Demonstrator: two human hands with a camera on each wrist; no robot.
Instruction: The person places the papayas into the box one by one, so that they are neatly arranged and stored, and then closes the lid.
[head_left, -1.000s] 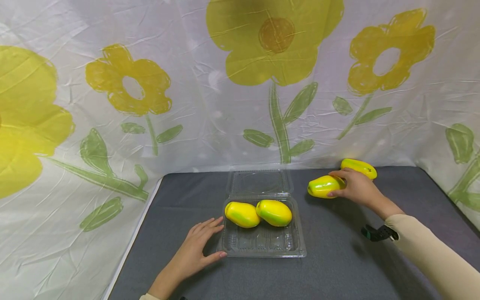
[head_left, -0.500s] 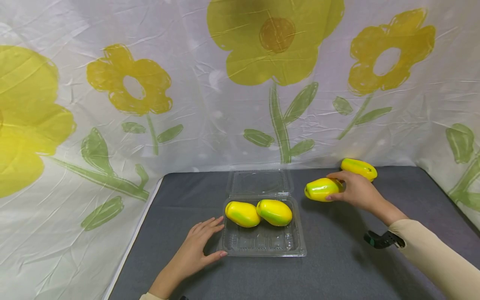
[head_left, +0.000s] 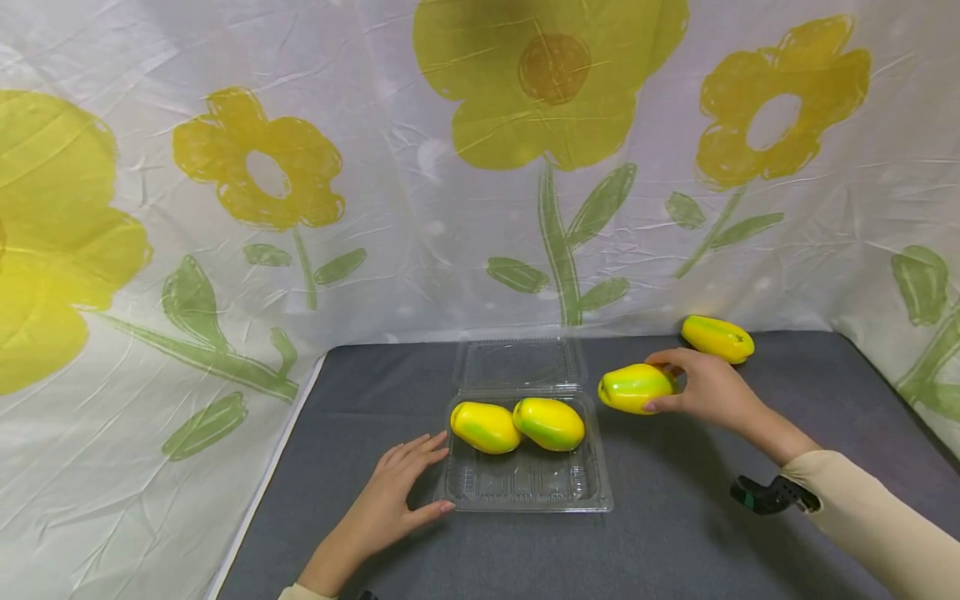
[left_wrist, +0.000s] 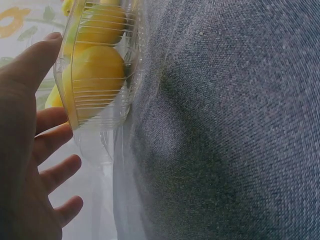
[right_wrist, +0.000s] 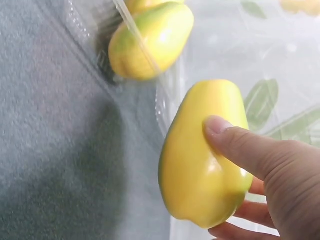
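Note:
My right hand (head_left: 712,390) grips a yellow-green papaya (head_left: 636,389) in the air, just right of a clear plastic clamshell box (head_left: 525,505). In the right wrist view the thumb presses one side of the papaya (right_wrist: 205,165) and the fingers curl behind it. Two more papayas lie side by side in the box's rear half, a left papaya (head_left: 483,427) and a right papaya (head_left: 551,425). At the box's left side my left hand (head_left: 386,500) is spread, its fingertips at the rim; whether they press it I cannot tell.
Another papaya (head_left: 717,338) lies at the back right of the grey table (head_left: 675,533), close to the flowered curtain (head_left: 375,167). The box's lid (head_left: 520,367) is folded back behind it, toward the curtain.
My right hand has carried its papaya left and toward me, away from the papaya at the back and nearer the box. The left hand has stayed in place.

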